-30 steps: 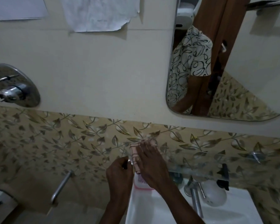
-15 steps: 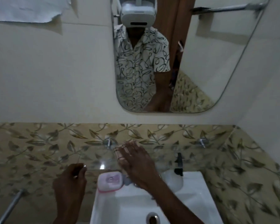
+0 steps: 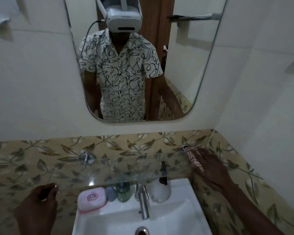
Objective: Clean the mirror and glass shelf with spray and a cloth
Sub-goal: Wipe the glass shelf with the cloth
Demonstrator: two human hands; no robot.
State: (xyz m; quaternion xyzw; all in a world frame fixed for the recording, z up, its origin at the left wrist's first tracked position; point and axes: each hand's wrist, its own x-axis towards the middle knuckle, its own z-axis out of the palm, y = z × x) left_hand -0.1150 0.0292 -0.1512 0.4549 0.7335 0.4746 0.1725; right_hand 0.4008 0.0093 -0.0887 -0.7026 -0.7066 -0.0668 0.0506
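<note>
Since half a second ago, my right hand (image 3: 210, 168) has swept the cloth (image 3: 194, 156) to the glass shelf's (image 3: 126, 172) right end, palm flat on it; left hand (image 3: 39, 206) loosely curled, empty. Pressing there risks straining the bracket (image 3: 183, 147).
</note>
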